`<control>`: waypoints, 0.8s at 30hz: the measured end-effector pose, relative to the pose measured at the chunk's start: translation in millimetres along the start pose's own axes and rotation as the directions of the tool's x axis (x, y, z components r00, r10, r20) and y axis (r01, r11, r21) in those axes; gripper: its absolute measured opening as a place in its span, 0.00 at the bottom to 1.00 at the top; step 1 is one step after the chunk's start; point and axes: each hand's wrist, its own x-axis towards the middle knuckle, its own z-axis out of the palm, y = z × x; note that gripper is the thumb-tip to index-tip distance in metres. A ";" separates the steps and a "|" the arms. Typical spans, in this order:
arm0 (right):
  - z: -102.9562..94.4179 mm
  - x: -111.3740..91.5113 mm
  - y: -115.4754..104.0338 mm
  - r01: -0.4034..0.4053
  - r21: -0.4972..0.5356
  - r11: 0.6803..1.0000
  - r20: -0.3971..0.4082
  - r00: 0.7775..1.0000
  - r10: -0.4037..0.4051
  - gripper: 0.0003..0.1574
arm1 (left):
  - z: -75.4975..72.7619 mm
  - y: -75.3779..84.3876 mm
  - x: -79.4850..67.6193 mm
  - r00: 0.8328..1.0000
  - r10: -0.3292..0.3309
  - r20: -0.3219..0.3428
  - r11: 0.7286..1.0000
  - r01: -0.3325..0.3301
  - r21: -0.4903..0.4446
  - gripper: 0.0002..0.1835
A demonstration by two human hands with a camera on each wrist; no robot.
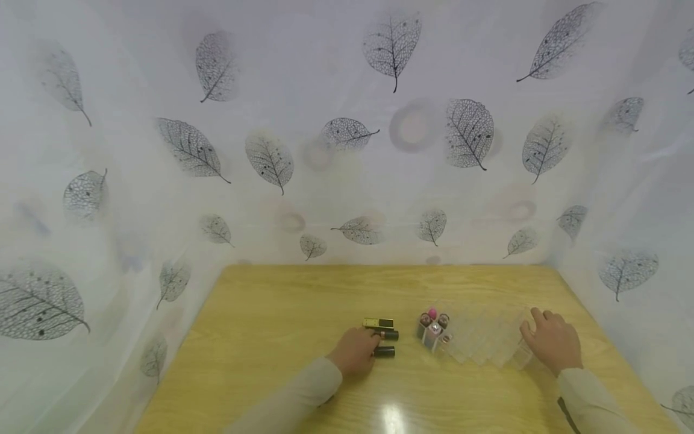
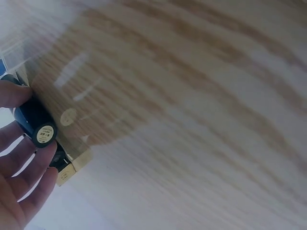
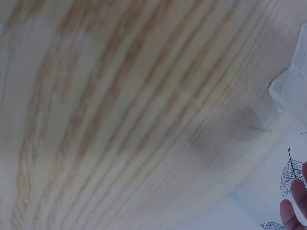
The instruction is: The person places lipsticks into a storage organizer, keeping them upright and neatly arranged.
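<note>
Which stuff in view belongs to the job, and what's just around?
Likely the job:
- gold-and-black tube
- two dark tubes, one held in the left grip
- clear rack
- tubes in the rack's left-end cells

Just surroundings:
- wooden table
- leaf-print sheeting

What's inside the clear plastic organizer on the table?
The clear plastic organizer holds cosmetic tubes in its left end, one pink-topped; front ones hide the rear ones' lower parts.

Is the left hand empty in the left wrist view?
No, the left hand holds a dark tube between its thumb and fingers.
</note>
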 end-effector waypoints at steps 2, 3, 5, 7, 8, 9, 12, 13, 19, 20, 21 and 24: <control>0.6 0.1 0.7 0.002 -0.007 1.000 -0.001 1.000 -0.002 0.21 | -1.4 -0.2 -0.6 1.000 0.004 -0.004 1.000 -0.005 -0.007 0.14; 0.9 0.3 0.8 0.002 -0.007 1.000 -0.004 1.000 -0.002 0.21 | -1.9 -0.3 -0.9 1.000 0.008 -0.009 1.000 -0.009 -0.009 0.13; 1.0 0.7 0.6 -0.005 0.010 1.000 -0.015 1.000 0.005 0.21 | -3.8 -0.6 -1.3 0.999 0.019 -0.030 1.000 -0.019 -0.011 0.13; 0.8 1.0 0.1 -0.012 0.023 1.000 -0.022 1.000 0.013 0.21 | -4.4 -1.0 -1.1 0.998 0.029 -0.062 0.999 -0.030 -0.019 0.14; 0.7 1.1 0.0 -0.014 0.028 1.000 -0.025 1.000 0.015 0.21 | -4.9 -1.3 -0.6 0.996 0.037 -0.083 0.999 -0.039 -0.024 0.15; 0.8 1.1 -0.1 -0.017 0.030 0.999 -0.023 1.000 0.018 0.20 | -5.4 -1.7 0.1 0.993 0.044 -0.105 0.999 -0.047 -0.027 0.15; 1.4 1.1 -0.2 -0.028 0.033 0.999 -0.014 0.999 0.029 0.20 | -6.9 -3.2 1.6 0.979 0.071 -0.189 0.996 -0.078 -0.030 0.13; 1.7 1.0 -0.1 -0.032 0.036 0.999 -0.011 0.999 0.033 0.20 | -8.0 -3.6 2.2 0.973 0.079 -0.218 0.996 -0.087 -0.026 0.12; 3.2 1.0 1.3 -0.045 0.048 0.998 0.002 0.999 0.045 0.21 | -21.0 -2.7 4.7 0.943 0.088 -0.322 0.995 -0.100 -0.021 0.10; 3.2 1.1 1.6 -0.044 0.047 0.998 0.004 0.999 0.044 0.21 | -23.8 -2.1 4.9 0.943 0.081 -0.323 0.995 -0.096 -0.031 0.10; 3.2 1.2 1.9 -0.041 0.044 0.998 0.003 0.999 0.041 0.21 | -26.9 -1.5 5.0 0.944 0.072 -0.322 0.995 -0.092 -0.047 0.10; 2.6 1.0 1.6 -0.039 0.040 0.998 0.007 0.999 0.038 0.21 | -34.6 0.7 4.8 0.944 0.032 -0.327 0.991 -0.073 -0.116 0.12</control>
